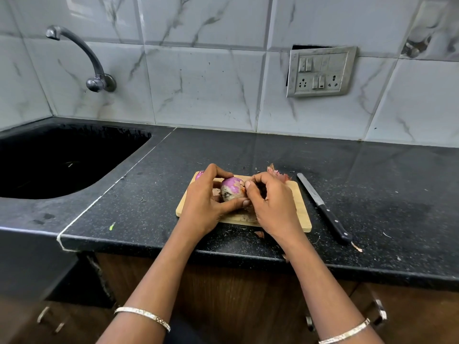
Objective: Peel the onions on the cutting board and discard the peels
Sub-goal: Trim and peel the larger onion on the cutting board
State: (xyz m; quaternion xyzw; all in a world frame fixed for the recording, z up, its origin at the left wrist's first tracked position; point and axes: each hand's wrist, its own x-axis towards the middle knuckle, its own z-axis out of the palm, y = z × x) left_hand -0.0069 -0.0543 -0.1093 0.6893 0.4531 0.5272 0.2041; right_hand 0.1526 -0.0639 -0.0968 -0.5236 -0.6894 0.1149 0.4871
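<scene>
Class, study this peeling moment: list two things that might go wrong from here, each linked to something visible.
1. The knife lies loose beside the cutting board, its handle near the counter's front edge; the right hand or forearm might knock it off.
2. Peel scraps lie at that edge and may fall instead of being discarded.

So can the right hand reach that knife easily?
Probably yes. The knife lies on the counter just right of the cutting board, beside the right hand, with nothing between them. But that hand is pinching the onion, so it must let go first.
</scene>
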